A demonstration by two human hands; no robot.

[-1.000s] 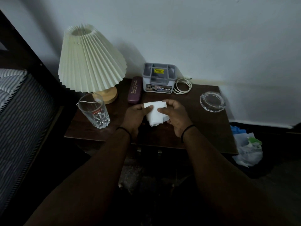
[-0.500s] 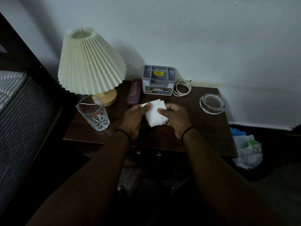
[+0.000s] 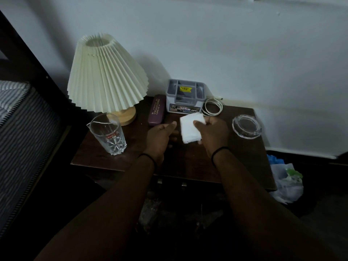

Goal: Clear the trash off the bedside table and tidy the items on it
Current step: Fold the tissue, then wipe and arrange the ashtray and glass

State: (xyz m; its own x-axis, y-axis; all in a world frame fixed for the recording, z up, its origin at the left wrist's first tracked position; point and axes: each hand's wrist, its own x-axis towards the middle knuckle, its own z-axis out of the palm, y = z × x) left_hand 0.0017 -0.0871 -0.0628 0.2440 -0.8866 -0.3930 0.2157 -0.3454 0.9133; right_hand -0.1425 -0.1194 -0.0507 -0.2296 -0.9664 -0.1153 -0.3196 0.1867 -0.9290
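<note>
A folded white tissue (image 3: 190,128) is held above the middle of the dark wooden bedside table (image 3: 188,162). My right hand (image 3: 212,134) grips its right edge between thumb and fingers. My left hand (image 3: 160,137) hovers just left of the tissue, thumb and fingers loosely curled, a small gap between them and the paper. On the table stand a clear drinking glass (image 3: 108,133) at front left, a maroon glasses case (image 3: 156,109), a grey organiser box (image 3: 185,96), a coiled white cable (image 3: 212,106) and a glass ashtray (image 3: 247,126).
A pleated cream lamp (image 3: 106,76) fills the table's back left corner. A striped mattress (image 3: 20,125) lies to the left. On the floor at the right sits a white plastic bag with trash (image 3: 287,182). The wall is right behind the table.
My left hand has let go of the tissue and drawn slightly left. The right hand alone holds it now, folded smaller. The camera has tilted down a little.
</note>
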